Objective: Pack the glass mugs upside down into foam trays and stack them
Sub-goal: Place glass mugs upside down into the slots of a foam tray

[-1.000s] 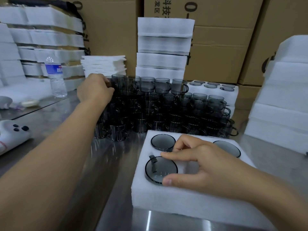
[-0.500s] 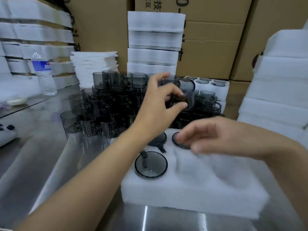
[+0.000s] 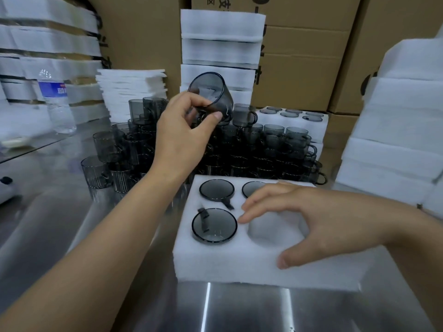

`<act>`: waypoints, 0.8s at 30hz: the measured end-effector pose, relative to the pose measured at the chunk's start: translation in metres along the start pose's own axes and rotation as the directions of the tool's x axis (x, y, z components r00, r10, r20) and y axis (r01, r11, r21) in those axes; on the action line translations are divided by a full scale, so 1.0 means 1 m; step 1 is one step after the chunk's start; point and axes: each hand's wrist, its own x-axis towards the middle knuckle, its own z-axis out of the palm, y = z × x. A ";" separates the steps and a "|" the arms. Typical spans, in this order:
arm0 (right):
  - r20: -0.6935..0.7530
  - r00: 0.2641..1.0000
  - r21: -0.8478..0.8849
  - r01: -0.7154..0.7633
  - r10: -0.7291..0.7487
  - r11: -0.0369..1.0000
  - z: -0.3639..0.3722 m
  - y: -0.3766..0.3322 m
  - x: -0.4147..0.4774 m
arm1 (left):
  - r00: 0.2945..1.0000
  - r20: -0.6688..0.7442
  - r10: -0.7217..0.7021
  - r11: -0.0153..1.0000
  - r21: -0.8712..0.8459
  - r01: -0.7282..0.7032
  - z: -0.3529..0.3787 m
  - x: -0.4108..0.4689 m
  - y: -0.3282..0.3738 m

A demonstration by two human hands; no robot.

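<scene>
Glass mug [image 3: 211,95], one, tilted, is pinched at its lower end by the raised left hand [image 3: 184,135], above the mug pile [image 3: 251,152] at the worktop's [image 3: 72,212] back. Three upturned mugs [image 3: 214,225] fill the foam tray [image 3: 239,267]. The right hand [image 3: 299,216] arches relaxed over an empty pocket, holding nothing.

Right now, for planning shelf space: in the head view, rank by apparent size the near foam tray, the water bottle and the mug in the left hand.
1. foam tray, largest by far.
2-3. water bottle and mug in the left hand look alike; the bottle stands farther off, so unranked.
</scene>
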 end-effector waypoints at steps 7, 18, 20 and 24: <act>-0.077 0.996 0.011 -0.035 0.036 0.999 0.003 0.013 0.009 | 0.995 0.086 -0.048 0.997 -0.051 0.053 0.005 -0.006 0.002; -0.120 0.990 0.098 -0.068 0.079 0.993 0.003 0.023 0.015 | 0.929 0.366 -0.059 0.994 -0.069 0.090 0.016 -0.018 0.003; -0.118 0.989 0.133 -0.077 0.093 0.988 0.003 0.021 0.015 | 0.924 0.376 -0.060 0.994 -0.065 0.091 0.017 -0.019 0.000; -0.440 0.861 0.495 -0.003 0.254 0.869 0.004 0.024 0.023 | 0.919 0.391 -0.049 0.995 -0.066 0.081 0.019 -0.024 -0.005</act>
